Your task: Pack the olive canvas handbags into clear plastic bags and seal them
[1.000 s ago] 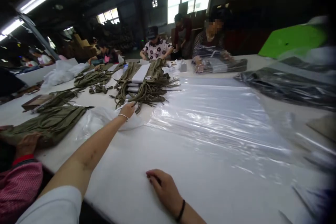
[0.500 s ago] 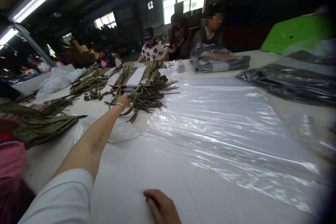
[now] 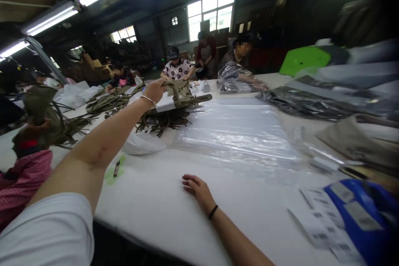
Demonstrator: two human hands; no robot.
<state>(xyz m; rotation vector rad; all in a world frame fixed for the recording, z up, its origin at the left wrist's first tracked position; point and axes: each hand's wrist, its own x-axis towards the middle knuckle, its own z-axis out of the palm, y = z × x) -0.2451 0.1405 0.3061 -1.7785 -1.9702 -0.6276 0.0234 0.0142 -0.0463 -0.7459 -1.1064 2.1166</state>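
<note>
My left hand (image 3: 155, 90) reaches far across the table, its fingers closed on the edge of a folded olive garment (image 3: 176, 96). The garment is partly lifted, with a white paper strip across it and a strap end sticking out to the right. Beneath it, dark straps of a pile of similar garments (image 3: 162, 122) hang out. Near me, my right hand (image 3: 198, 189) hovers over or rests on the white table (image 3: 156, 199), fingers slightly spread and holding nothing. Beyond it lies a stack of clear plastic bags (image 3: 230, 126).
Bagged garments (image 3: 311, 99) lie at the right, before a green board (image 3: 304, 60). Printed labels (image 3: 324, 220) and a blue package (image 3: 358, 216) are at the right front. A marker (image 3: 116, 168) lies at left. Co-workers (image 3: 177, 66) work across the table; a checked sleeve (image 3: 28, 178) is on my left.
My left hand has raised the garment's edge from the pile. My right hand has come further into view over the table. The camera view has shifted, showing more at the right.
</note>
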